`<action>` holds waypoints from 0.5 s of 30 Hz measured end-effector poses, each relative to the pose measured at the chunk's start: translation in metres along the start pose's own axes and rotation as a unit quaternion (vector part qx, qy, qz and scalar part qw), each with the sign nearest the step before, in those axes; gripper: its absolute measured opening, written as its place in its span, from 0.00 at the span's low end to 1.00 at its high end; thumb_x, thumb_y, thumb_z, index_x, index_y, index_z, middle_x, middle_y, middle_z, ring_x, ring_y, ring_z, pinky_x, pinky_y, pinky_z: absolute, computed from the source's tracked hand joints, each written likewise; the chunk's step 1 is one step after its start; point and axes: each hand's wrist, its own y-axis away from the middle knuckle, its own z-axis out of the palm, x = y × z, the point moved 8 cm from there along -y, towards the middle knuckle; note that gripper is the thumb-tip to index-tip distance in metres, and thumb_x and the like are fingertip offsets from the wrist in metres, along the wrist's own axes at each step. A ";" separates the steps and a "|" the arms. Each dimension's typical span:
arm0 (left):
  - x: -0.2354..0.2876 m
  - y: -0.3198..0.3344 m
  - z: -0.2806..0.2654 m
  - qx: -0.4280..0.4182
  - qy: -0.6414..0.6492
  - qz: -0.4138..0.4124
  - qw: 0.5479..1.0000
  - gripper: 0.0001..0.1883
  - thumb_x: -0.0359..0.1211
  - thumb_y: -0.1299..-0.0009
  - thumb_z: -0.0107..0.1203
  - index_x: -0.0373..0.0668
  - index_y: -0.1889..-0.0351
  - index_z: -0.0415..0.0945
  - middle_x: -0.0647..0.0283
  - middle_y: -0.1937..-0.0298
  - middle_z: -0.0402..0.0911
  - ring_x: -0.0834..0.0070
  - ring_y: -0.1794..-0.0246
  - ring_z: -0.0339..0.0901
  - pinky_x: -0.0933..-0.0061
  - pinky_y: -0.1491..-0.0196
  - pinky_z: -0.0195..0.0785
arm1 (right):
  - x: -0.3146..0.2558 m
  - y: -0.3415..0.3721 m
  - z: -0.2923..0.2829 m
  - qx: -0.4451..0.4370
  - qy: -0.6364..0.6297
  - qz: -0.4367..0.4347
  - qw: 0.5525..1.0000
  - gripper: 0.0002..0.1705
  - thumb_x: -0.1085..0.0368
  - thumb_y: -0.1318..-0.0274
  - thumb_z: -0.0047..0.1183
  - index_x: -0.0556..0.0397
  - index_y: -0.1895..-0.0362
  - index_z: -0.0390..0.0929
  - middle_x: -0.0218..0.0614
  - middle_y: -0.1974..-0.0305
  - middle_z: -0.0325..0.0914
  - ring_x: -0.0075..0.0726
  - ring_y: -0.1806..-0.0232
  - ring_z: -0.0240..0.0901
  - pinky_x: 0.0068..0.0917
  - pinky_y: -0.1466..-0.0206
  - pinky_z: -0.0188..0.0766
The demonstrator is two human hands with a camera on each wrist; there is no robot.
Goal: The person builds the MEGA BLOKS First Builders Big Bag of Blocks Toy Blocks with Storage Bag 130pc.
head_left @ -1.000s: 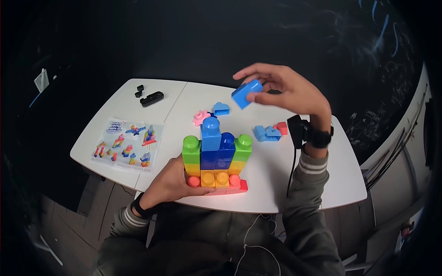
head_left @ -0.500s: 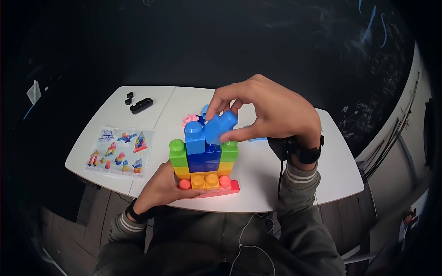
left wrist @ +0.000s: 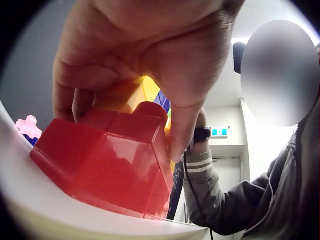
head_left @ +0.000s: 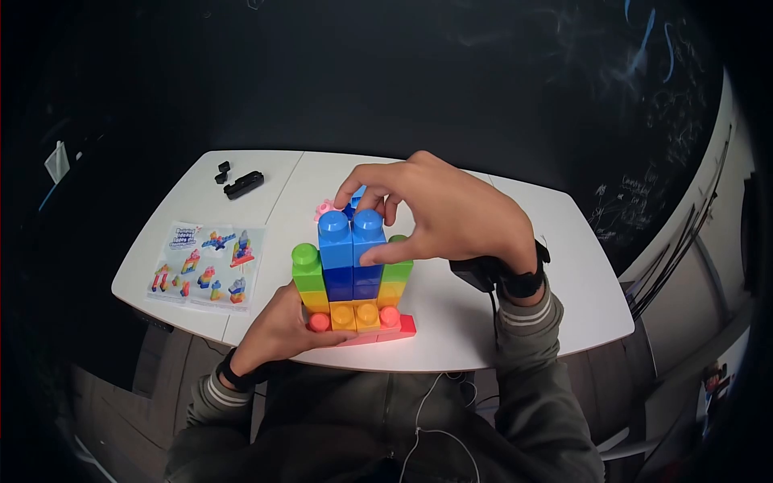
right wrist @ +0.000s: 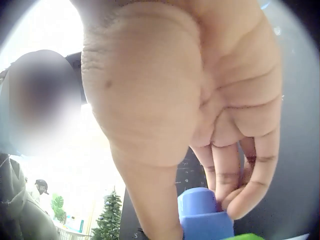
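Note:
A stacked toy-block building stands near the table's front edge, with a red base, yellow and dark blue blocks above, and green blocks on both sides. My left hand grips its lower left side, thumb across the front. In the left wrist view those fingers straddle the red base block. A light blue block sits on the right dark blue column, level with another light blue block. My right hand pinches the right one between thumb and fingers; its rounded stud shows in the right wrist view.
A printed sheet of building ideas lies on the white table at the left. Black parts lie behind it. A pink gear-shaped piece is partly hidden behind the building. A cable hangs from the right wrist camera.
My right hand has brought the light blue block left and down from above the table, turning it upright onto the building's right column. The left hand has kept its grip on the base.

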 end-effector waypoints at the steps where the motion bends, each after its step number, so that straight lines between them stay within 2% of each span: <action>1: 0.001 0.000 0.000 -0.003 -0.007 -0.001 1.000 0.38 0.31 0.38 0.85 0.38 0.30 0.78 0.57 0.38 0.89 0.67 0.40 0.89 0.63 0.33 0.81 | 0.001 0.002 -0.001 0.004 -0.014 -0.009 1.000 0.37 0.59 0.49 0.84 0.54 0.35 0.84 0.49 0.50 0.93 0.45 0.51 0.91 0.37 0.49 0.87; 2: 0.002 0.000 0.000 -0.007 -0.015 -0.002 1.000 0.39 0.31 0.38 0.85 0.38 0.30 0.78 0.57 0.38 0.89 0.67 0.39 0.88 0.63 0.31 0.80 | 0.009 0.006 -0.004 0.004 -0.012 -0.010 1.000 0.37 0.59 0.49 0.84 0.54 0.35 0.84 0.49 0.50 0.93 0.45 0.51 0.91 0.37 0.49 0.87; 4: 0.003 0.001 -0.001 -0.012 -0.029 -0.003 1.000 0.39 0.31 0.39 0.86 0.38 0.30 0.77 0.57 0.37 0.89 0.66 0.39 0.88 0.63 0.31 0.80 | 0.032 0.021 -0.002 -0.069 -0.182 -0.057 0.979 0.38 0.57 0.43 0.82 0.51 0.30 0.82 0.48 0.47 0.93 0.45 0.48 0.92 0.36 0.49 0.88; 5: 0.003 0.002 -0.001 -0.019 -0.043 -0.005 0.999 0.40 0.31 0.39 0.86 0.39 0.30 0.77 0.58 0.37 0.89 0.66 0.39 0.87 0.62 0.31 0.80 | 0.050 0.031 -0.006 -0.069 -0.180 -0.056 0.980 0.38 0.57 0.43 0.82 0.51 0.30 0.82 0.48 0.47 0.93 0.45 0.48 0.92 0.36 0.49 0.88; 7: 0.003 0.003 -0.003 -0.030 -0.050 -0.011 0.998 0.40 0.32 0.40 0.87 0.39 0.30 0.77 0.58 0.37 0.88 0.66 0.38 0.87 0.62 0.30 0.79 | 0.119 0.055 0.001 -0.107 -0.200 0.168 0.959 0.35 0.58 0.33 0.76 0.54 0.26 0.78 0.48 0.42 0.91 0.43 0.45 0.92 0.37 0.40 0.88; 9: 0.003 0.003 -0.006 -0.043 -0.059 -0.015 0.997 0.41 0.32 0.41 0.88 0.39 0.31 0.77 0.59 0.37 0.88 0.66 0.37 0.86 0.62 0.30 0.79 | 0.166 0.071 0.006 -0.105 -0.038 0.252 0.961 0.37 0.59 0.34 0.76 0.53 0.25 0.78 0.46 0.40 0.91 0.47 0.41 0.90 0.37 0.40 0.88; 10: 0.004 0.004 -0.006 -0.047 -0.046 -0.018 0.998 0.42 0.31 0.42 0.88 0.39 0.31 0.77 0.59 0.36 0.87 0.67 0.37 0.85 0.62 0.29 0.78 | 0.192 0.076 0.015 -0.103 -0.038 0.253 0.961 0.37 0.59 0.34 0.76 0.53 0.25 0.78 0.46 0.40 0.91 0.47 0.41 0.90 0.37 0.40 0.88; 11: 0.003 0.005 -0.007 -0.053 -0.035 -0.022 0.998 0.43 0.31 0.43 0.89 0.40 0.31 0.77 0.60 0.36 0.87 0.67 0.36 0.85 0.62 0.28 0.78 | 0.226 0.083 0.025 -0.097 0.011 0.283 0.954 0.38 0.59 0.39 0.78 0.50 0.26 0.79 0.43 0.39 0.90 0.47 0.42 0.90 0.37 0.45 0.89; 12: 0.002 0.005 -0.008 -0.057 -0.037 -0.023 0.997 0.43 0.31 0.43 0.89 0.40 0.31 0.77 0.60 0.36 0.87 0.67 0.36 0.85 0.62 0.28 0.78 | 0.245 0.090 0.030 -0.090 0.058 0.311 0.944 0.40 0.59 0.43 0.79 0.47 0.27 0.81 0.40 0.38 0.90 0.48 0.43 0.90 0.37 0.51 0.90; 13: 0.001 0.006 -0.010 -0.055 -0.041 -0.028 0.997 0.43 0.30 0.44 0.89 0.40 0.30 0.77 0.60 0.36 0.87 0.68 0.35 0.84 0.62 0.28 0.77 | 0.246 0.091 0.033 -0.087 0.055 0.313 0.944 0.40 0.59 0.43 0.79 0.47 0.27 0.81 0.40 0.38 0.90 0.48 0.43 0.90 0.37 0.51 0.90; 15: 0.002 0.007 -0.014 -0.056 -0.052 -0.034 0.996 0.44 0.30 0.44 0.89 0.40 0.30 0.77 0.60 0.35 0.86 0.68 0.35 0.84 0.62 0.27 0.76 | 0.247 0.089 0.042 -0.097 0.083 0.313 0.941 0.42 0.62 0.46 0.81 0.47 0.26 0.80 0.45 0.34 0.88 0.51 0.34 0.85 0.44 0.36 0.85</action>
